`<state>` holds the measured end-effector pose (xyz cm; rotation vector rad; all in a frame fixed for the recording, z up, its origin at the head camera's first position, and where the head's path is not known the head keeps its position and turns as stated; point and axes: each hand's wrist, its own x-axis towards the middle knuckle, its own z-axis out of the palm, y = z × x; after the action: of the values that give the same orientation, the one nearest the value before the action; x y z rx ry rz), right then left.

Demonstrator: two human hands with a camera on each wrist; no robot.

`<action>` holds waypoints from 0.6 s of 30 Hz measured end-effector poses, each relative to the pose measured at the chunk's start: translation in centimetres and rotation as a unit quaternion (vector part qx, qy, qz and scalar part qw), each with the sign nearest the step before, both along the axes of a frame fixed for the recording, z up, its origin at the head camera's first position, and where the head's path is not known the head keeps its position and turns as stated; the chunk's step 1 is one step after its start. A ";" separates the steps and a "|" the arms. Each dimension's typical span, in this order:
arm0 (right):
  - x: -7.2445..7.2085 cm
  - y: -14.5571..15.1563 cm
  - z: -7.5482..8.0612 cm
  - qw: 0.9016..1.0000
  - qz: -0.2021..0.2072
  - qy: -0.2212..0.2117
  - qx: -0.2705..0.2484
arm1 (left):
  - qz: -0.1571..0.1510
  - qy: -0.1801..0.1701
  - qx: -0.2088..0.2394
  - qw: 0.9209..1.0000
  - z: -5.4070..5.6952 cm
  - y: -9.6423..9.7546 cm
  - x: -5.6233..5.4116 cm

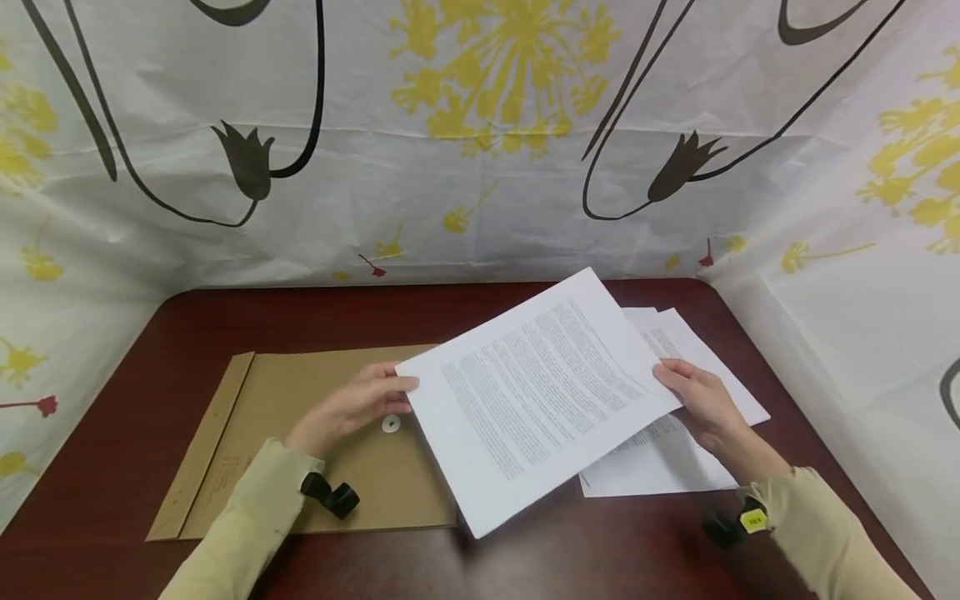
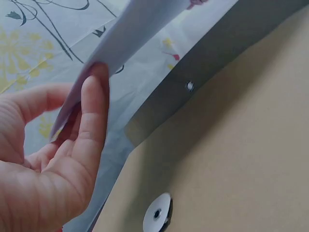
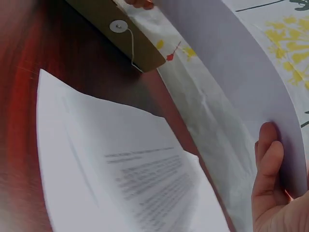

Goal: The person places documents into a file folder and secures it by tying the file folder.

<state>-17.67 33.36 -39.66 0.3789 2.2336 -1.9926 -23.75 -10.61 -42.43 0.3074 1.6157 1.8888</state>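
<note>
Between both hands a stack of printed paper sheets (image 1: 536,400) is held up, tilted, above the table. My left hand (image 1: 360,404) pinches its left corner, thumb on the printed face and fingers behind, as the left wrist view also shows (image 2: 63,145). At the opposite edge my right hand (image 1: 701,404) grips the sheets, fingers (image 3: 270,154) against the back. Below the left hand lies a brown document envelope (image 1: 337,483) with a white round button (image 1: 391,423). More printed sheets (image 1: 667,467) lie on the table under the right hand, partly covered by the held stack.
The dark red table (image 1: 555,558) has rounded far corners. A white patterned cloth (image 1: 480,208) hangs behind it and along both sides. A thin string (image 3: 133,46) hangs from the envelope's button in the right wrist view.
</note>
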 end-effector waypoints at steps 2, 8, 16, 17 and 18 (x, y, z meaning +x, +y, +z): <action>0.3 -0.1 -0.4 1.000 -0.004 -0.001 -0.014 | 0.025 0.001 0.004 1.000 -0.1 0.3 0.0; 1.5 -0.1 -1.4 1.000 0.015 -0.022 -0.014 | 0.073 0.032 -0.031 0.996 -0.1 1.2 0.0; 2.5 -0.2 -1.8 0.995 0.090 -0.032 -0.011 | 0.109 0.025 -0.067 0.991 0.2 1.5 -0.6; 2.6 -0.2 -1.8 0.995 0.092 -0.030 -0.008 | 0.109 0.021 -0.067 0.992 0.2 1.5 -0.7; 2.6 -0.3 -1.8 0.995 0.093 -0.028 -0.006 | 0.110 0.018 -0.067 0.992 0.2 1.6 -0.8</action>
<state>-15.05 33.03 -41.45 0.2151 2.1366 -1.8756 -24.53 -9.05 -42.20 0.1105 1.8547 1.9305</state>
